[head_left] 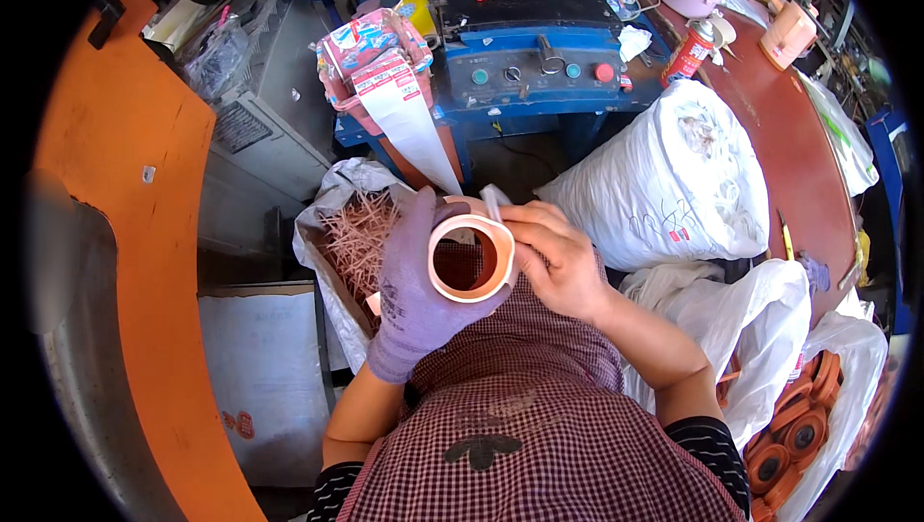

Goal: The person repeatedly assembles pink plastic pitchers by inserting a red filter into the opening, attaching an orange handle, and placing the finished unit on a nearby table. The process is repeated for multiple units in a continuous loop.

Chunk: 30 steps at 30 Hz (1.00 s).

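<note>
My left hand (416, 281), in a purple-grey knit glove, grips a peach-coloured plastic jug (470, 213) in front of my apron. The jug's round opening faces up toward me, and its inside looks dark reddish brown. My bare right hand (558, 262) is at the right side of the rim, fingers bent and thumb close to the opening. A small whitish translucent strip (494, 201) stands up at the fingertips, pinched there; its exact kind is too small to tell. Left of the gloved hand, a white sack (332, 190) holds many thin pinkish plastic scraps (358, 238).
A pink basket (332, 70) with a hanging label strip (404, 118) stands beside a blue machine (539, 89) with buttons. A full white sack (654, 176) is at right, near bags with orange-brown plastic parts (799, 435). An orange panel (159, 233) borders the left.
</note>
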Each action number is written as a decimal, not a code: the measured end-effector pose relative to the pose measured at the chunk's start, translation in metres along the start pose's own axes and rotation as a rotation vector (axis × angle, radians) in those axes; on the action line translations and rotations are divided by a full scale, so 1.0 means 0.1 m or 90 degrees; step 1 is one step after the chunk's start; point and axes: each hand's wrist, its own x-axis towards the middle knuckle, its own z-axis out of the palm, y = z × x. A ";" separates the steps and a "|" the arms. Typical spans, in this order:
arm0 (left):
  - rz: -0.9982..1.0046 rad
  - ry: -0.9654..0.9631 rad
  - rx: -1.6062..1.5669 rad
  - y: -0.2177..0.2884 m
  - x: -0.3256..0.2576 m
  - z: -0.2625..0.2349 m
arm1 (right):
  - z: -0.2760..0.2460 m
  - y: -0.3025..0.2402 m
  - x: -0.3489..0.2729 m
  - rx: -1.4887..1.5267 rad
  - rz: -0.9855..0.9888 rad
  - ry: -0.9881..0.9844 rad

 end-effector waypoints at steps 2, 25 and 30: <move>-0.013 -0.049 0.073 -0.06 0.00 -0.02 | -0.10 0.08 -0.02 -0.098 -0.024 0.026; 0.008 -0.145 0.089 0.06 -0.10 0.32 | -0.45 -0.54 0.23 -0.268 -0.082 -0.443; 0.034 -0.125 0.088 0.06 -0.01 0.28 | -0.57 -0.54 0.44 -0.090 -0.088 -0.485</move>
